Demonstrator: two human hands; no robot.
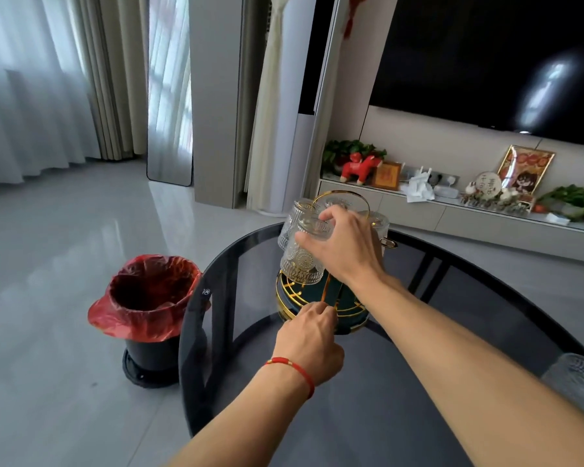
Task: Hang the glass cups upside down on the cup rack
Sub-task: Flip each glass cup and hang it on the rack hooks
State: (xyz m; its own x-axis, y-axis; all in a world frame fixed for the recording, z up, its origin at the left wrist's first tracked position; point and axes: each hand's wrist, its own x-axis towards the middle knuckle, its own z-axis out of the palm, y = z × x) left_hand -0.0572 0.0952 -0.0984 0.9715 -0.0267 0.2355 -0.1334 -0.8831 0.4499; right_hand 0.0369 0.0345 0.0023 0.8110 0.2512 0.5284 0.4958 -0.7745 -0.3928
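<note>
Head view: left hand, fingers curled, pinches the gold-wire cup rack with dark green base on the round dark glass table. Right hand grips an embossed clear glass cup, mouth down, above the base. Far left, a red-lined black bin stands on the floor.

L hand fingers pinched low, R hand curled closed higher, both forearms extended

the right hand hides much of the cup rack; a glass cup is cut off at the edge.
</note>
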